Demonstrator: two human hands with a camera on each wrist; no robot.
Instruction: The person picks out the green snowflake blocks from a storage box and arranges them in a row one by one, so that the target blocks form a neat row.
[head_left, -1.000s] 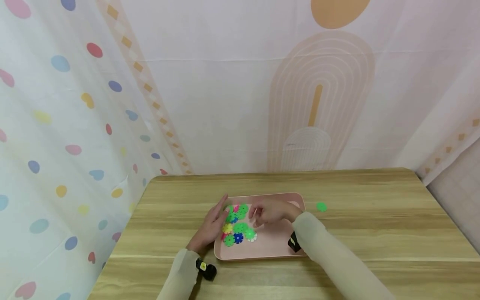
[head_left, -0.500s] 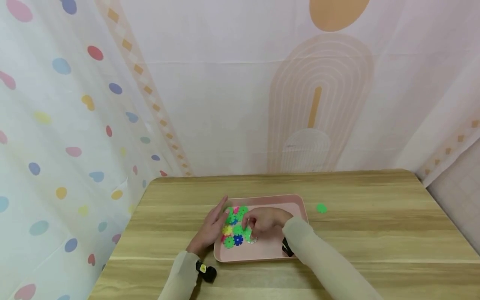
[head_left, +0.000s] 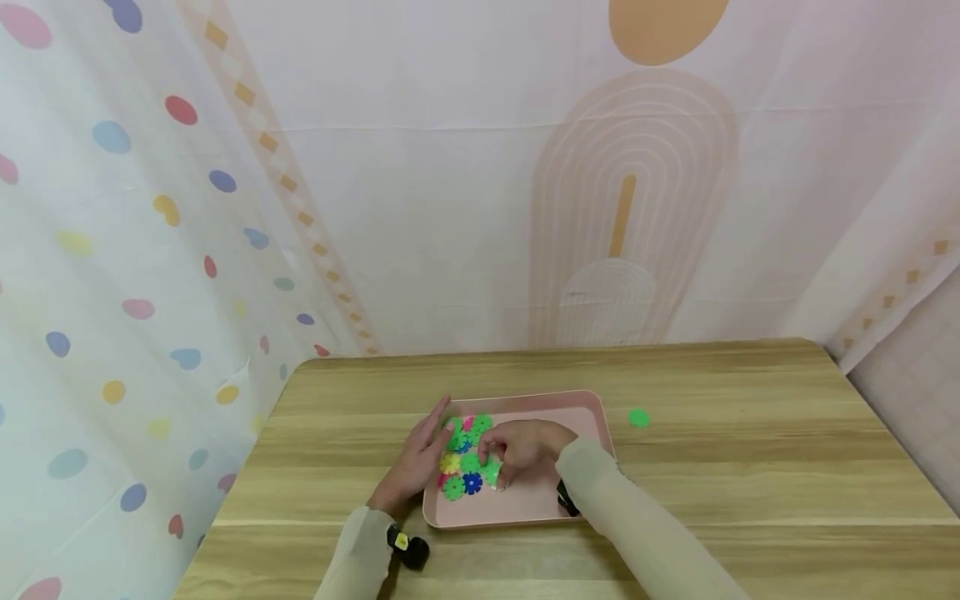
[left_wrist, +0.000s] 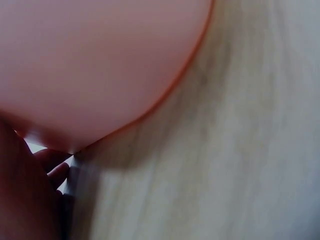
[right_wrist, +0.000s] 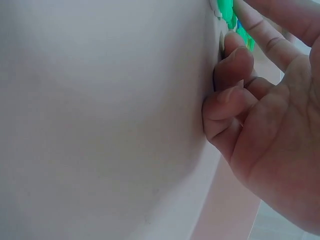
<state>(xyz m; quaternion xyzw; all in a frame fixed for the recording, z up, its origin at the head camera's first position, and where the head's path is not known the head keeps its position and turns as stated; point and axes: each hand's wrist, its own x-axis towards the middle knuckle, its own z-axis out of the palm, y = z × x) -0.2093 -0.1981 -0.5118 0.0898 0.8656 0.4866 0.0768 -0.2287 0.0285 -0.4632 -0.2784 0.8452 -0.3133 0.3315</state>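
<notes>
Inside a pink tray (head_left: 540, 500), toothed plastic discs lie gathered at the left end. My left hand (head_left: 415, 462) rests along the tray's left side, fingers extended and thumb over the rim. In the left wrist view, that hand (left_wrist: 25, 185) is dark beside the tray wall (left_wrist: 110, 65). My right hand (head_left: 525, 443) reaches low into the tray, with index finger and thumb around a green toothed disc (head_left: 491, 472). In the right wrist view, the other fingers (right_wrist: 235, 70) curl against the tray floor, and green discs (right_wrist: 227, 11) show at the fingertips.
A yellow disc (head_left: 450, 463), a blue disc (head_left: 472, 483) and several green ones lie close together in the tray. One loose green disc (head_left: 638, 417) sits on the wooden table (head_left: 750, 467) to the right. A patterned curtain (head_left: 435, 208) hangs behind the table.
My right hand has moved left and toward me over the tray, bringing index finger and thumb down to the green disc. The left hand stays by the tray's left side.
</notes>
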